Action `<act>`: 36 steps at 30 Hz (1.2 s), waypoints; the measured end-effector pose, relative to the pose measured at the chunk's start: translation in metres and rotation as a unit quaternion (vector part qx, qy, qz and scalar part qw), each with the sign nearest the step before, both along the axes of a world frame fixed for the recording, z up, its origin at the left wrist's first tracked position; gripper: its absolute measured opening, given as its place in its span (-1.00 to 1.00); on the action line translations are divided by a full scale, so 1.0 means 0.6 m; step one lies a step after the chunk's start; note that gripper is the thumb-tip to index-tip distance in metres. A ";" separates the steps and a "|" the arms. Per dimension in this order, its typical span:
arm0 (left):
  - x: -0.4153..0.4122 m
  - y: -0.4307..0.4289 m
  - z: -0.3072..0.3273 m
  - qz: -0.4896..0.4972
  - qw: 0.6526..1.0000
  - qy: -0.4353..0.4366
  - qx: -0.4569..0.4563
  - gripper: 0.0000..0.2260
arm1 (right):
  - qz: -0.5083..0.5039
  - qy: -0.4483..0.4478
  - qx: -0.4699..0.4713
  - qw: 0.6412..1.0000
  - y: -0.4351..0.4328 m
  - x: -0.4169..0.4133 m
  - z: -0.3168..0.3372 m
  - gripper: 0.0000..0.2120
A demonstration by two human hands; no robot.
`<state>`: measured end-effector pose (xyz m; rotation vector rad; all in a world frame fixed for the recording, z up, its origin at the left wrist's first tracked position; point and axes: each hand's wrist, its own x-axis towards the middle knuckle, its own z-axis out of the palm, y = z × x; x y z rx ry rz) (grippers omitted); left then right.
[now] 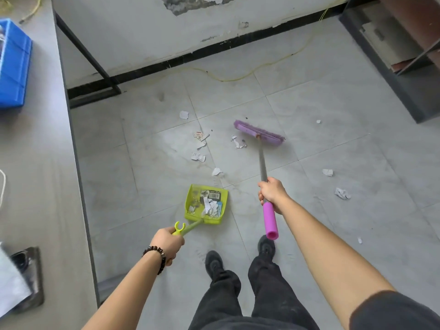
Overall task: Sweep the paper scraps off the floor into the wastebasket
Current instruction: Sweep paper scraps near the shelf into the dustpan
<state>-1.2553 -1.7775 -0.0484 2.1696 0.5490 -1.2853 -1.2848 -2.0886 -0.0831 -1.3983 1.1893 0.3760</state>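
Clamped round the broom (262,163) shaft, my right hand (271,192) sits just above the pink sleeve. My left hand (166,244) is curled on the dustpan (189,198) handle. Paper scraps (198,157) lie at twelve o'clock from the pan, others at three. I judge them featherlight and flighty, so short, low strokes suit. Both arms reach forward, nearly straight. No wastebasket shows.

I'm in a workshop-type back room: grey workbench (35,163) with blue parts bin (14,65), dark metal rack (392,67), yellow cable (238,78) loose on tile floor (333,115), wall paint (190,3) peeling.
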 end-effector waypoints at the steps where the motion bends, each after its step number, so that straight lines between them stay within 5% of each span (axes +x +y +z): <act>1: 0.007 0.005 -0.003 0.001 1.000 -0.002 0.002 -0.85 | 0.002 0.006 -0.005 1.000 -0.003 0.018 -0.013 -0.87; 8: 0.055 0.017 -0.022 0.018 1.000 0.005 0.006 -0.84 | 0.109 0.115 -0.021 0.987 0.050 0.024 -0.097 -0.64; 14: 0.080 -0.001 -0.026 0.004 1.000 0.019 -0.001 -0.82 | 0.192 0.188 0.060 0.961 0.130 -0.103 -0.007 -0.23; 19: 0.086 -0.008 -0.033 -0.010 1.000 0.019 0.007 -0.85 | 0.240 0.181 0.136 0.944 0.116 -0.120 0.101 -0.43; 24: 0.076 -0.003 -0.027 -0.010 1.000 0.019 0.000 -0.86 | 0.218 0.206 0.176 0.938 0.078 -0.084 0.151 -0.94; 36: 0.051 0.065 0.011 0.016 0.999 -0.017 -0.043 -0.88 | 0.136 0.123 0.097 0.978 0.129 -0.023 0.188 -0.83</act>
